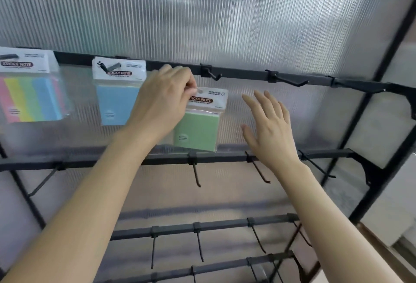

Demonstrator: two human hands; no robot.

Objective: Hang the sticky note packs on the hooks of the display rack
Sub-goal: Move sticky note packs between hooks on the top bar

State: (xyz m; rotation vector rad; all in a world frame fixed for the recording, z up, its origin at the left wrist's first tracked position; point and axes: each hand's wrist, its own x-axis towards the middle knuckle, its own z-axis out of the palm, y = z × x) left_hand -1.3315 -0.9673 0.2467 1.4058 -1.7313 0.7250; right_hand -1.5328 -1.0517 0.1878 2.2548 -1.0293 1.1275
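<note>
My left hand (165,102) pinches the top card of a green sticky note pack (200,128) and holds it in front of the rack, just below the top rail (243,73). A bare hook (212,74) juts out just above and right of the pack. My right hand (271,128) is open beside the pack, fingers spread, touching nothing. A blue sticky note pack (118,93) hangs on a hook to the left. Further left hangs a multicolour sticky note pack (31,93).
More bare hooks (287,80) stick out along the top rail to the right. Lower rails (202,158) carry several bare hooks pointing toward me. A ribbed translucent panel (202,16) backs the black frame. The frame's right post (387,75) slants down.
</note>
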